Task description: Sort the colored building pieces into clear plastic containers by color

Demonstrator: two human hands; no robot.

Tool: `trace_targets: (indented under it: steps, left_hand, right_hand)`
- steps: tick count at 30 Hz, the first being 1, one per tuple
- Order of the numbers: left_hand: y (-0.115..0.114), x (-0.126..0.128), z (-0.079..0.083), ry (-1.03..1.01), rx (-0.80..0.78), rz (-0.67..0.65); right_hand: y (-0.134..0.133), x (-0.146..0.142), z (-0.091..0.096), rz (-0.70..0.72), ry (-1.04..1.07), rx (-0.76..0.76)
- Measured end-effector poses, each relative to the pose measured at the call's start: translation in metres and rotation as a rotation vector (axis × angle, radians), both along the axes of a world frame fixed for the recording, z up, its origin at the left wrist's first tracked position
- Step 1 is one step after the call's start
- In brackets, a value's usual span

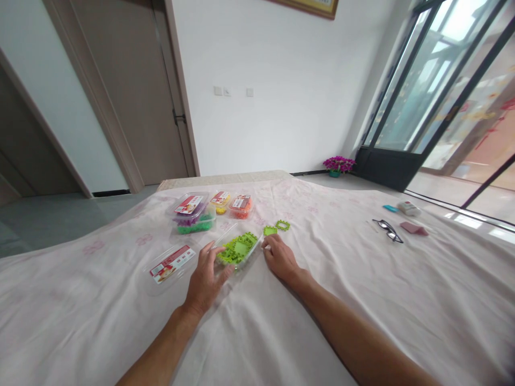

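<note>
A clear plastic box [238, 250] full of lime-green plastic pieces lies on the pink cloth. My left hand [206, 277] rests against the box's near left side, fingers curled on its edge. My right hand [280, 257] touches the box's right end, fingers bent around the rim. Two loose green pieces [277, 228] lie just beyond my right hand. A detached clear lid [170, 262] with a red label lies to the left of my left hand.
Three more labelled boxes with purple-green [193, 213], yellow [220, 201] and orange [241, 206] pieces stand farther back. Black glasses [388, 229], a red card [414, 229] and small items lie at the right. A door stands behind, glass doors at the right.
</note>
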State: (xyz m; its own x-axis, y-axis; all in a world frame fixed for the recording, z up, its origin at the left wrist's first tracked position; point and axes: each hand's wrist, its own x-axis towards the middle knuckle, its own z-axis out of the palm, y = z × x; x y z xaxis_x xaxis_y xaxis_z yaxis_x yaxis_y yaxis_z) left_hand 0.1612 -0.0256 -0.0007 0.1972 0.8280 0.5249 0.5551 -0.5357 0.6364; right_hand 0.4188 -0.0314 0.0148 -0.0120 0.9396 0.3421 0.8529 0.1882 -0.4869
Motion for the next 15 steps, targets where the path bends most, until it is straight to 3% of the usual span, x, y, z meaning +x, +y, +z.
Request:
trace_targets:
  steps: [4,10,13,15]
  left_hand:
    - [0.005,-0.006,0.001,-0.005,0.127,0.054]
    - [0.018,-0.032,0.006,0.225,0.254,0.344]
    - [0.024,-0.047,0.005,0.337,0.150,0.494]
    - [0.027,-0.052,0.002,0.396,0.035,0.547]
  right_hand:
    - [0.007,0.008,-0.011,0.095,0.041,0.075]
    - [0.008,0.009,-0.011,0.346,0.081,0.092]
    - [0.008,0.009,-0.009,0.313,0.083,0.126]
    - [0.010,0.011,-0.008,0.184,0.041,0.165]
